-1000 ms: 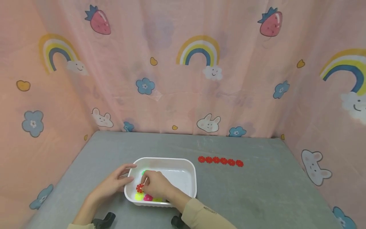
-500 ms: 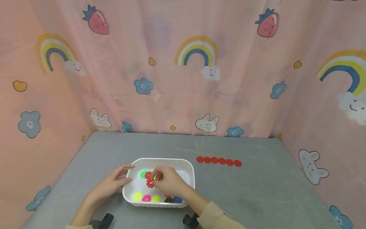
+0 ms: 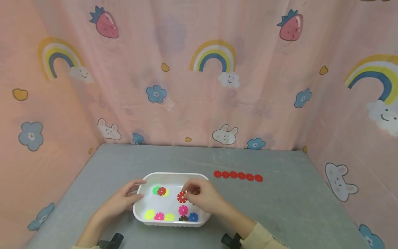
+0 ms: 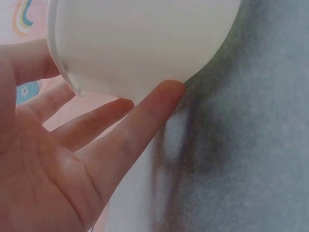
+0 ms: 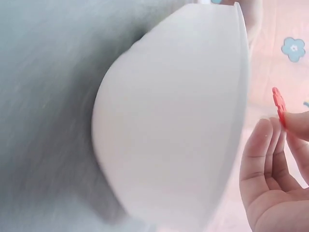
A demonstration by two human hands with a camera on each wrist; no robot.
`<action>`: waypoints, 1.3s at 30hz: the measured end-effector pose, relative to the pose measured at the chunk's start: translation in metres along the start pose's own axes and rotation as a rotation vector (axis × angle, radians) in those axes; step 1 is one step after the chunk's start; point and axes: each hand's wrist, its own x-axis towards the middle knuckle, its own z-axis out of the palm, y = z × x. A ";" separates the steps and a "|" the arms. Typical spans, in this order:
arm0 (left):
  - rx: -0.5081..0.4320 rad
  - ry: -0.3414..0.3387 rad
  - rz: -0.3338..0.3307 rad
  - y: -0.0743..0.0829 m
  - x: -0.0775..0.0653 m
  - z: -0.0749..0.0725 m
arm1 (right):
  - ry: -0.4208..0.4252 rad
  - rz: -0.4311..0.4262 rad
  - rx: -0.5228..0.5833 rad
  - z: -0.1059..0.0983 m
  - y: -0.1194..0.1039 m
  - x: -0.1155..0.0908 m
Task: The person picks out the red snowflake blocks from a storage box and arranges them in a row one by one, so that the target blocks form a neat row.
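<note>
My right hand [image 3: 203, 195] pinches a red snowflake disc [image 3: 181, 197] between thumb and finger, over the right part of a white tray [image 3: 172, 224]. In the right wrist view the disc [image 5: 279, 105] stands nearly edge-on at the fingertips, above the tray's rim. Against the tray's left side rests my left hand [image 3: 119, 199], its fingers spread and mostly straight; the left wrist view shows one fingertip [image 4: 171, 92] on the outer wall. Inside the tray, a second red disc [image 3: 161, 191] overlaps a green and a yellow one. Several yellow, pink, brown and blue discs lie along the near side.
A straight row of several red discs [image 3: 237, 175] lies on the grey table [image 3: 280, 207], behind and right of the tray. A patterned pink curtain [image 3: 186, 114] encloses the table at the back and both sides.
My right hand has carried the red disc from the tray's left part to its right part, uncovering the discs beneath. The left hand stays at the tray's side.
</note>
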 end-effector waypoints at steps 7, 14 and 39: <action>-0.004 -0.001 -0.015 0.002 0.000 -0.001 | 0.067 0.020 -0.009 -0.030 0.012 -0.014; -0.014 -0.008 -0.002 0.002 0.000 -0.002 | 0.177 0.068 -0.088 -0.059 0.039 -0.026; -0.014 0.012 -0.041 0.004 -0.002 0.000 | 0.371 0.269 -0.160 -0.173 0.119 -0.061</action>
